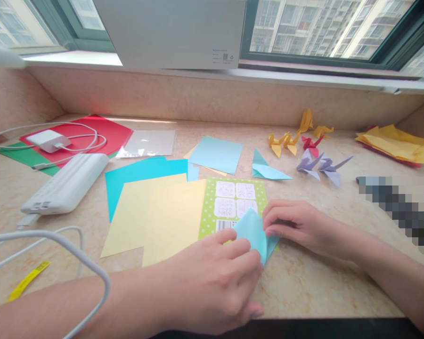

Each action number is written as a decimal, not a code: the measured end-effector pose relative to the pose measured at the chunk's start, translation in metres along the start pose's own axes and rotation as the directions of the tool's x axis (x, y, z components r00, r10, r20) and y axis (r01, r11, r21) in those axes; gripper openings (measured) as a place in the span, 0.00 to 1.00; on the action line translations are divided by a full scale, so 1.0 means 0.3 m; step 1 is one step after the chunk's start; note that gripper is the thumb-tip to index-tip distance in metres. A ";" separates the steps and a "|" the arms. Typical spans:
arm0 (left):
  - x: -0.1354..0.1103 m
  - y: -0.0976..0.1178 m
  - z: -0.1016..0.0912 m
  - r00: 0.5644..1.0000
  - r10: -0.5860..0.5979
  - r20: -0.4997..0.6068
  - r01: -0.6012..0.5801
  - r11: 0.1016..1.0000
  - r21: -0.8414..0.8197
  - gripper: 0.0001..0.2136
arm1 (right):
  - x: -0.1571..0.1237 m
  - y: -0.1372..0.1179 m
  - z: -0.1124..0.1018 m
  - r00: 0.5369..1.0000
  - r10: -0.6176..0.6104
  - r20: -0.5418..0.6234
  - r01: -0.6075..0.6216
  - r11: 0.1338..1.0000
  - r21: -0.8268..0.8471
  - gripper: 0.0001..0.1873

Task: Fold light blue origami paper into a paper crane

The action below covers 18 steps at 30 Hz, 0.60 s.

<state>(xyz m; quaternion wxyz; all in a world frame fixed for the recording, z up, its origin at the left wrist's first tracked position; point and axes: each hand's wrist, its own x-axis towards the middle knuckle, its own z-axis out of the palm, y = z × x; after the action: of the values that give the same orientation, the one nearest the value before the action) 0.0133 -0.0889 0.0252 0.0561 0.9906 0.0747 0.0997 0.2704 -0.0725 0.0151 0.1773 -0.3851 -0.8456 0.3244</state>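
A partly folded piece of light-blue origami paper (251,230) lies between my two hands, over the lower part of a green dotted sheet (209,207). My left hand (222,273) presses on its lower left side with curled fingers, and its thumb tip shows near the counter edge. On the paper's right edge, the fingers of my right hand (297,223) pinch a fold. Beyond them rest a folded light-blue piece (268,169) and a square light-blue sheet (217,154). Pale yellow sheets (162,212) spread out to the left, partly under my left arm.
Yellow (288,141), red (313,145) and purple (328,169) paper cranes stand at the back right, near a stack of yellow paper (397,141). A white power bank (69,183), a charger (48,140) and a looping white cable (102,282) occupy the left.
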 end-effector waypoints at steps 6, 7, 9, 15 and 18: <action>0.000 0.001 -0.003 1.000 0.029 -0.007 -0.029 1.000 -0.008 0.14 | 0.001 -0.003 0.011 1.000 0.015 -0.017 -0.016 1.000 -0.015 0.12; 0.000 0.001 -0.004 0.999 0.032 -0.007 -0.032 0.999 -0.010 0.14 | 0.002 -0.003 0.012 1.000 0.019 -0.015 -0.019 1.000 -0.016 0.12; 0.000 0.001 -0.004 0.999 0.040 -0.014 -0.040 0.999 -0.010 0.14 | 0.002 -0.002 0.013 1.000 0.022 -0.013 -0.022 1.000 -0.021 0.12; -0.005 0.000 -0.001 0.998 0.043 -0.042 -0.044 0.999 -0.006 0.16 | 0.004 -0.007 0.013 0.999 0.029 -0.015 -0.029 0.999 -0.040 0.11; -0.003 0.001 -0.004 0.998 0.043 -0.045 -0.043 0.999 0.001 0.14 | 0.005 -0.012 0.015 0.999 0.036 -0.018 -0.036 0.999 -0.040 0.10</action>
<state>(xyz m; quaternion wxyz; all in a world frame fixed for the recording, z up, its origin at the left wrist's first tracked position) 0.0121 -0.0892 0.0262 0.0522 0.9895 0.0547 0.1233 0.2651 -0.0748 0.0143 0.1710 -0.4066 -0.8434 0.3068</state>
